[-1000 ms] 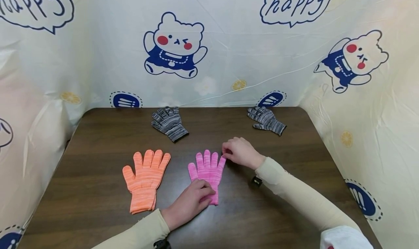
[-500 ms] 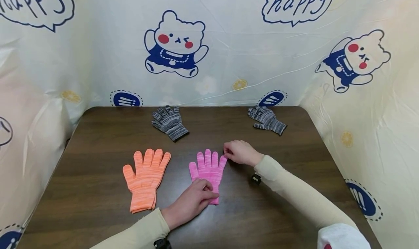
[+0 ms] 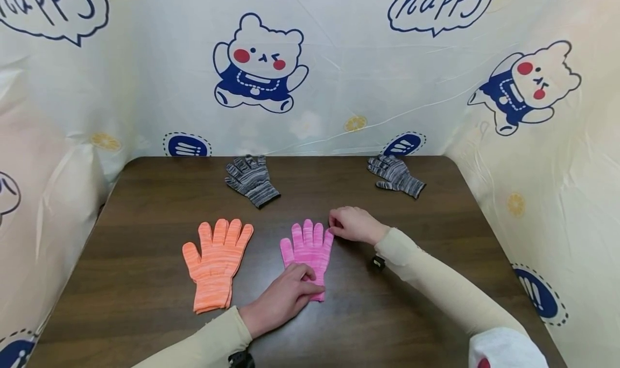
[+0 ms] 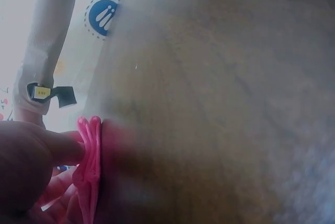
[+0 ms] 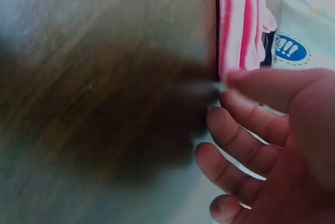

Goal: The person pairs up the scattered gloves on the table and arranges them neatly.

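We see a dark wooden table [image 3: 411, 303] enclosed by a printed curtain [image 3: 339, 61]. A pink glove [image 3: 308, 252] lies flat near the middle of the table, palm down, its long axis running from the cuff at our near edge to the fingertips pointing away towards the curtain. An orange glove [image 3: 215, 263] lies just beside it on the left, parallel and apart; two grey gloves [image 3: 251, 179] [image 3: 396, 175] lie well apart near the far edge.

Our left hand [image 3: 283, 298] rests on the cuff end of the pink glove, its fingers laid over the knit and pressing it to the table; the left wrist view shows a fingertip against the cuff's edge. Our right hand [image 3: 353, 224] sits at the opposite end, to the right of the glove's outermost fingertip, fingers curled and pinching that tip. The glove thus spans the two hands, cuff near the left, fingertips near the right.
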`<state>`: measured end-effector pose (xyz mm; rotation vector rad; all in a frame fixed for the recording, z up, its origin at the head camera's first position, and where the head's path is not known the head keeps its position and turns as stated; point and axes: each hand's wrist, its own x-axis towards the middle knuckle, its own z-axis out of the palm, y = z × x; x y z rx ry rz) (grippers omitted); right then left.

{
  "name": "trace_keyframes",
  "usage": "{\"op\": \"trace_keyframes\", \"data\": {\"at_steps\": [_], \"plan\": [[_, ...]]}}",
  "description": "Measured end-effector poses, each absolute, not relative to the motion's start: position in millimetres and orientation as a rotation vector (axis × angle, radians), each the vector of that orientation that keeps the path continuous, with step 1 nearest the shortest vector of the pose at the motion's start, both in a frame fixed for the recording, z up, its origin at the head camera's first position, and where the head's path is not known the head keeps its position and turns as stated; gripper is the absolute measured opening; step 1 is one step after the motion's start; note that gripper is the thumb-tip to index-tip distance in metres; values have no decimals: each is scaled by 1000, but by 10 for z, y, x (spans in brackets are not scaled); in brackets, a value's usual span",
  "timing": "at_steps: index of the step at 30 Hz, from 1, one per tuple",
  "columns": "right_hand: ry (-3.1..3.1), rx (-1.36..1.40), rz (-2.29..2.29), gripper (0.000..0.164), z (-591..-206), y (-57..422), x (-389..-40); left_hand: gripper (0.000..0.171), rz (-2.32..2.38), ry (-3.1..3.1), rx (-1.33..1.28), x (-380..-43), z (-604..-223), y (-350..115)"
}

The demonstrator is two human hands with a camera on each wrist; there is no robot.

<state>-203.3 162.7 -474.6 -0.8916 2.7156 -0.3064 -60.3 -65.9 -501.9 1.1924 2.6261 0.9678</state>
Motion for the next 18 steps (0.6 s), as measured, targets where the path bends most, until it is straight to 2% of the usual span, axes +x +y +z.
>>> {"op": "trace_keyframes", "data": {"at_steps": [8, 18], "plan": [[2688, -998, -313, 14, -4751, 1605, -2003, 24, 990, 2671, 1261, -606, -5038, -658], [2757, -892, -177, 15, -4694, 1572, -2004, 18, 1052, 2632, 1184, -630, -5059, -664]]}}
